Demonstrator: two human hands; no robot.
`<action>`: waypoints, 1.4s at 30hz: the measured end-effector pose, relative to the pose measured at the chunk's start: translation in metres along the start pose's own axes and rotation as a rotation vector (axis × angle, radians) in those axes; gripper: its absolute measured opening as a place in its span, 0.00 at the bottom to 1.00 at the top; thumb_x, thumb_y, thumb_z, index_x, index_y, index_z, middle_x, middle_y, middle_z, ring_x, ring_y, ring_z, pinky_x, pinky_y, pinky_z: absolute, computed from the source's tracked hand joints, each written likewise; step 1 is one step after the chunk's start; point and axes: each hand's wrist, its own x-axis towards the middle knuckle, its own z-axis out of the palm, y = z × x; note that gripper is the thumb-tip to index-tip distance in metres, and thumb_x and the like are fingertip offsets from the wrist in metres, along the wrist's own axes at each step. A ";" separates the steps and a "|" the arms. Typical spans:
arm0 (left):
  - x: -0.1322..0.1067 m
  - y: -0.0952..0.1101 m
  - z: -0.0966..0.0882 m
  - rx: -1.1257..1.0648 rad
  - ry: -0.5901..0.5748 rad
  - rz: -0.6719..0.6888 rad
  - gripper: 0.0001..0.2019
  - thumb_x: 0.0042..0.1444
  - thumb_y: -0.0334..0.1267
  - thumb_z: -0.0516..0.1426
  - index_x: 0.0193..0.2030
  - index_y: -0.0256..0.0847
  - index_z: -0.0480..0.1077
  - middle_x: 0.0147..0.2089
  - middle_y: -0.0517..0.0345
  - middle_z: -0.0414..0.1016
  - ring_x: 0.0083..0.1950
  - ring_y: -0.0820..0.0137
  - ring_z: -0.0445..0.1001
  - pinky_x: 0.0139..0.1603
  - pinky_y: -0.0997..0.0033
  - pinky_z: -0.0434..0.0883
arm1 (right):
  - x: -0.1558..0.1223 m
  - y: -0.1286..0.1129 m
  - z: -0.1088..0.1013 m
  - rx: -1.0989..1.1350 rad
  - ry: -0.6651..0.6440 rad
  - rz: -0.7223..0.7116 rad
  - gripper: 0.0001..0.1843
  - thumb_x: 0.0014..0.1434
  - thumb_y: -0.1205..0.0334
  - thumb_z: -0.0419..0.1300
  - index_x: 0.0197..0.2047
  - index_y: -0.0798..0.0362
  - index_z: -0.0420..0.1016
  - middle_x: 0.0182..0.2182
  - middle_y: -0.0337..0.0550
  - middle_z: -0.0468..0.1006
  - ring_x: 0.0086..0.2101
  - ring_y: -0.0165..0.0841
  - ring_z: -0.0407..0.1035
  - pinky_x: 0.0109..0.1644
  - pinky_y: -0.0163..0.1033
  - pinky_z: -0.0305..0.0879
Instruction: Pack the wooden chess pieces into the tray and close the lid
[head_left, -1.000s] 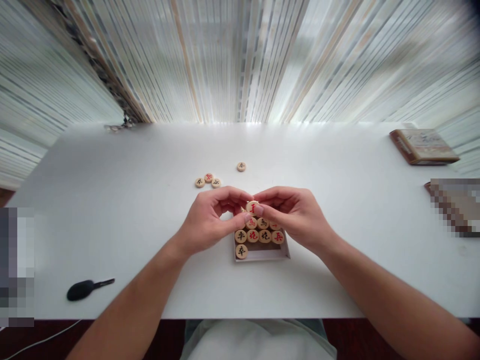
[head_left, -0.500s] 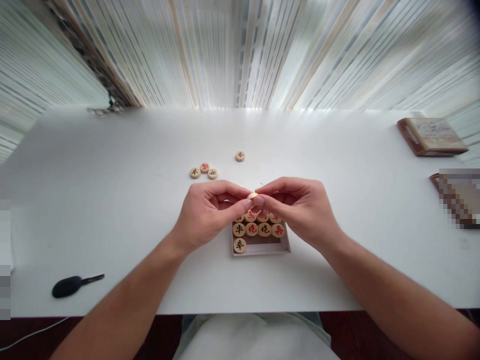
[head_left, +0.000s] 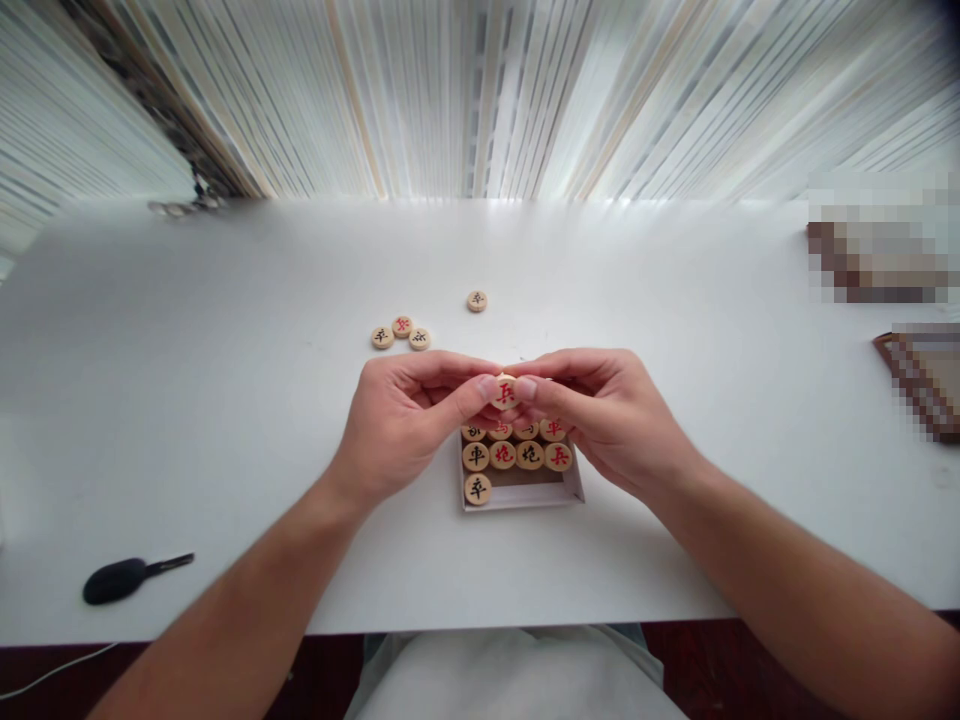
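Note:
Between the fingertips of both hands is a round wooden Chinese chess piece (head_left: 506, 393), its red character turned toward me. My left hand (head_left: 424, 410) pinches its left edge, and my right hand (head_left: 592, 405) pinches the right edge. Just below the hands, a shallow open box (head_left: 525, 497) holds rows of such pieces with red and black characters. A single black-character piece (head_left: 478, 489) lies in the box's front left corner, and brown bottom shows to its right. My hands hide the far part of the box.
Beyond my left hand, three loose pieces (head_left: 402, 326) lie touching on the white table (head_left: 262, 400); another piece (head_left: 477, 301) lies farther back. A black object with a narrow handle (head_left: 116, 581) rests at front left. Two blurred box-like things are at right.
The piece in my fingers has tilted from nearly edge-on to showing its red-character face. Both hands still hold it above the box. The view has shifted slightly.

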 end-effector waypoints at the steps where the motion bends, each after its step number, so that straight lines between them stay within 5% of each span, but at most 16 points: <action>1: 0.000 0.000 0.000 -0.018 0.001 -0.006 0.15 0.58 0.47 0.74 0.44 0.39 0.87 0.36 0.52 0.89 0.38 0.57 0.90 0.42 0.59 0.91 | 0.000 -0.001 0.000 0.019 0.002 0.024 0.16 0.50 0.52 0.84 0.41 0.47 0.93 0.30 0.44 0.88 0.32 0.37 0.83 0.41 0.43 0.84; 9: 0.000 -0.005 -0.002 -0.106 -0.030 -0.039 0.16 0.56 0.39 0.76 0.50 0.41 0.87 0.44 0.50 0.90 0.44 0.56 0.91 0.50 0.56 0.90 | 0.001 -0.004 -0.001 0.137 -0.016 0.140 0.18 0.50 0.58 0.84 0.45 0.48 0.92 0.33 0.45 0.90 0.32 0.33 0.82 0.41 0.38 0.82; 15: 0.001 -0.003 -0.002 -0.089 -0.026 -0.046 0.22 0.49 0.46 0.79 0.50 0.40 0.87 0.41 0.50 0.90 0.39 0.56 0.90 0.44 0.59 0.91 | 0.001 -0.004 -0.002 0.113 -0.012 0.161 0.21 0.47 0.58 0.85 0.45 0.48 0.92 0.36 0.47 0.90 0.36 0.39 0.84 0.44 0.44 0.84; 22: 0.000 -0.003 0.001 -0.040 0.002 -0.018 0.18 0.50 0.49 0.78 0.44 0.43 0.89 0.39 0.53 0.90 0.37 0.58 0.89 0.40 0.59 0.91 | 0.000 -0.001 -0.001 0.064 -0.001 0.091 0.24 0.40 0.57 0.88 0.42 0.49 0.92 0.36 0.46 0.90 0.37 0.42 0.86 0.45 0.47 0.86; 30: -0.004 -0.007 -0.002 0.243 -0.040 0.218 0.11 0.62 0.37 0.71 0.52 0.49 0.88 0.46 0.55 0.90 0.46 0.62 0.89 0.47 0.68 0.88 | -0.002 -0.002 0.000 -0.028 0.043 0.035 0.24 0.34 0.55 0.89 0.32 0.50 0.86 0.30 0.43 0.88 0.32 0.42 0.85 0.38 0.46 0.86; 36: -0.004 -0.008 -0.001 0.199 -0.128 0.271 0.17 0.62 0.28 0.70 0.54 0.52 0.87 0.46 0.58 0.89 0.44 0.67 0.88 0.45 0.72 0.87 | -0.003 0.000 -0.003 -0.006 0.015 0.005 0.17 0.45 0.57 0.86 0.31 0.52 0.86 0.26 0.41 0.85 0.28 0.33 0.80 0.33 0.36 0.80; 42: -0.003 -0.007 0.001 0.080 -0.035 0.250 0.17 0.54 0.28 0.75 0.49 0.47 0.88 0.42 0.58 0.90 0.41 0.67 0.89 0.43 0.76 0.88 | -0.001 -0.006 0.000 0.100 -0.051 0.035 0.14 0.50 0.56 0.84 0.30 0.54 0.88 0.25 0.41 0.85 0.26 0.29 0.78 0.31 0.30 0.76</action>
